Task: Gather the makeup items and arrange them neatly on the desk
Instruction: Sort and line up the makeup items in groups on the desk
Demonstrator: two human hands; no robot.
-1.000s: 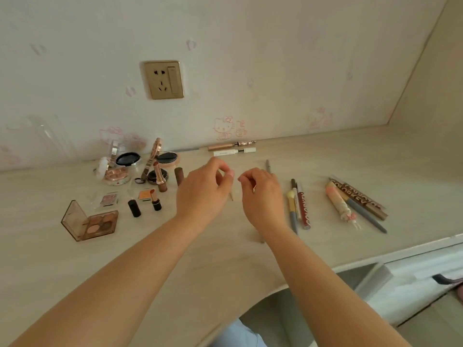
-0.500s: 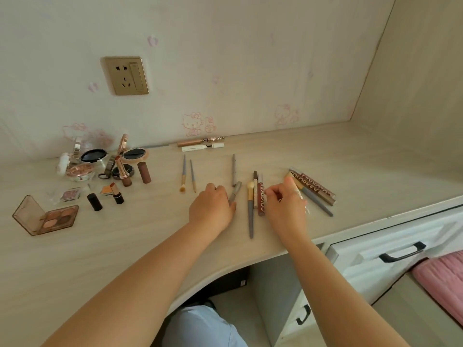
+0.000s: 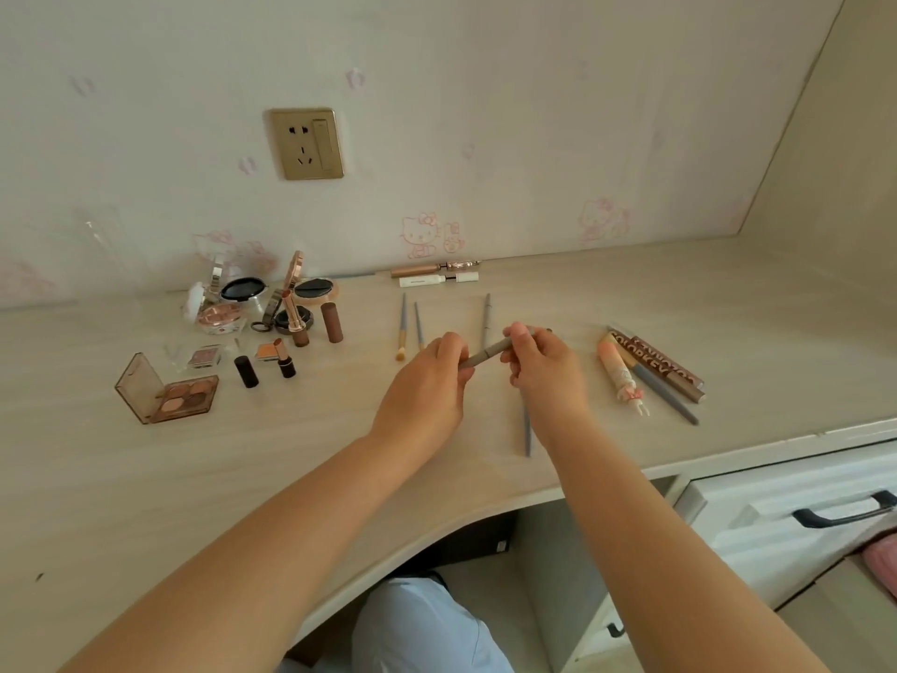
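- An open square eyeshadow palette with a clear brown lid [image 3: 167, 391] lies at the far left of the pale wood-grain desk [image 3: 145, 478].
- Behind and right of it is a cluster: two small square single-shade pans [image 3: 206, 357], two open lipsticks with dark bases [image 3: 284, 361], one loose black cap [image 3: 246, 371], and several round compacts by the wall [image 3: 272, 298]; their exact count is hard to tell.
- A gold wall socket [image 3: 307, 143] sits on the wall above.
- Two thin grey-handled brushes [image 3: 402, 327] lie side by side, just left of the hands.
- The left hand [image 3: 422, 395] reaches in from the lower left, knuckles up, fingers curled around the lower end of a slim grey-taupe makeup pencil [image 3: 490, 354].
- The pencil is held tilted above the desk's middle, between both hands.
- The right hand [image 3: 548, 376] pinches the pencil's upper end, thumb and fingers closed on it.
- One grey pencil [image 3: 486, 318] lies behind the hands; one blue-grey stick [image 3: 527, 434] shows below the right wrist.
- Two tubes, one rose-gold and one white [image 3: 437, 274], rest by the wall.
- At the right lie about five long items [image 3: 650, 371]: brown lettered tubes, a peach tube and a grey pencil.
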